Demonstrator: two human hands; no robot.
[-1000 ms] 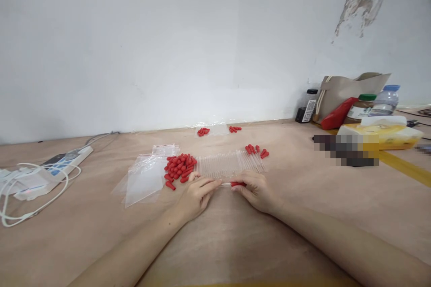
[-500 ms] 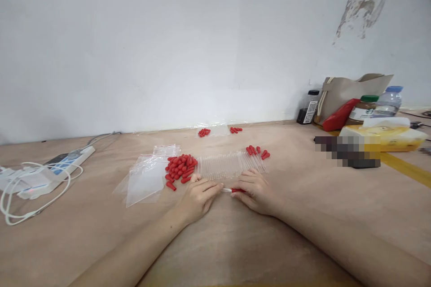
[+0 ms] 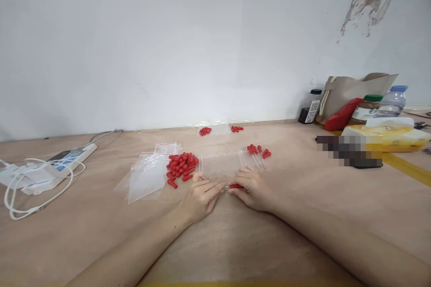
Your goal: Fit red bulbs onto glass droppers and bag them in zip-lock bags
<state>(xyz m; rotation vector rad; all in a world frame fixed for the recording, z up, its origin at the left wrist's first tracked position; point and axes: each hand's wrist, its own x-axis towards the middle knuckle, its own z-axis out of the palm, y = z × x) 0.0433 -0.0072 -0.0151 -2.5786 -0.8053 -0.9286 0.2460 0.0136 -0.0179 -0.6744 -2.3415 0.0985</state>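
Observation:
Between thumb and fingers, my left hand [image 3: 202,198] is closed on a thin glass dropper tube [image 3: 226,187], most of it hidden by the fingers. My right hand [image 3: 254,189] pinches a red rubber bulb [image 3: 236,186] at the tube's right end. How far the tube sits inside the bulb is hidden. Just beyond both hands lies a row of clear glass tubes [image 3: 218,164]. Several tubes at its right end carry red bulbs [image 3: 253,148]. A heap of loose red bulbs [image 3: 182,164] lies beyond my left hand.
Clear zip bags [image 3: 148,182] lie left of the heap. More red bulbs [image 3: 205,131] rest on plastic near the wall. A power strip [image 3: 43,184] with white cables is far left. At right stand a dark bottle [image 3: 310,107], a grey bag [image 3: 350,92] and a yellow tissue pack [image 3: 397,136].
My right hand has come slightly closer to my left, and less of the tube shows between them. The whole view has shifted a little.

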